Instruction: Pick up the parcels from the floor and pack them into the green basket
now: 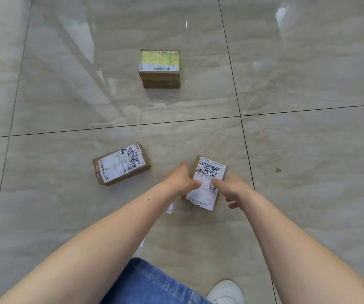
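Three brown cardboard parcels with white labels lie on the tiled floor. The nearest parcel [209, 175] is between my hands. My left hand [182, 179] grips its left side and my right hand [231, 188] touches its right side, thumb on the label. A second parcel [120, 164] lies to the left, apart from my hands. The third parcel [159, 68], with a yellowish label, sits farther away at the centre. The green basket is not in view.
Glossy beige floor tiles [308, 161] with dark grout lines surround the parcels. My blue denim leg [152, 284] and white shoe [227, 291] are at the bottom edge. A small dark speck [278, 170] lies to the right.
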{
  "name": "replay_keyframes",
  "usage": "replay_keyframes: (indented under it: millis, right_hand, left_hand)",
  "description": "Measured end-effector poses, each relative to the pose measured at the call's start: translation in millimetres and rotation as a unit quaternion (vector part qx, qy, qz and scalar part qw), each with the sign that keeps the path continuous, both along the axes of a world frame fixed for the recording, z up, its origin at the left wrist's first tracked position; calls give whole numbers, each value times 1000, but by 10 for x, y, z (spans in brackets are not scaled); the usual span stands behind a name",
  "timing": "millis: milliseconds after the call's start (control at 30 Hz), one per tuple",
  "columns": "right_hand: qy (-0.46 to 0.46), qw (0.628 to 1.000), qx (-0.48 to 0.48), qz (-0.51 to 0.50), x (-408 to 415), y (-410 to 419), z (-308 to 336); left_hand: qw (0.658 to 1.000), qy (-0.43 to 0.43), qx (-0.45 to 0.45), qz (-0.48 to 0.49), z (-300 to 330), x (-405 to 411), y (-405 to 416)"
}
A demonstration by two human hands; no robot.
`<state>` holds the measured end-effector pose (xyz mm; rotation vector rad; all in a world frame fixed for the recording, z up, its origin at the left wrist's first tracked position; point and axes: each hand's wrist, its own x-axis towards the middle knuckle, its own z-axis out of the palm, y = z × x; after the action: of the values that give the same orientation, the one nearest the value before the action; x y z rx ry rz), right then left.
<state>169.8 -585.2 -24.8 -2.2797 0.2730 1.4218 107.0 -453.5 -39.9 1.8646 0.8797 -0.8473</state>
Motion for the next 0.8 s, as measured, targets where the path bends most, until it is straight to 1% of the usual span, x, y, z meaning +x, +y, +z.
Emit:
replay_keyframes:
  millis: [100,200,300,400,467,567,800]
  right_hand:
    - [8,1000,5,10,-14,5,-191]
    - [-3,1000,11,18,-48,-1,-263]
    - [-22,999,13,19,-21,0,-228]
    - [-43,999,22,9,59,17,-48]
    - [-62,998,30,2,150,28,167]
    - [-83,996,38,-4,247,77,660]
    - [-139,990,24,31,356,273,2134]
  left_hand:
    - [1000,-1,-21,-7,-217,-33,-5]
    - [999,-17,-35,-3,-264,-52,-24]
    - [998,-37,-44,4,-202,-46,-32]
    - [997,-60,-50,25,-20,10,2]
    - [996,-71,-48,38,232,73,37]
    - [994,-89,-43,49,727,116,80]
    - [985,-131,-19,113,2170,100,199]
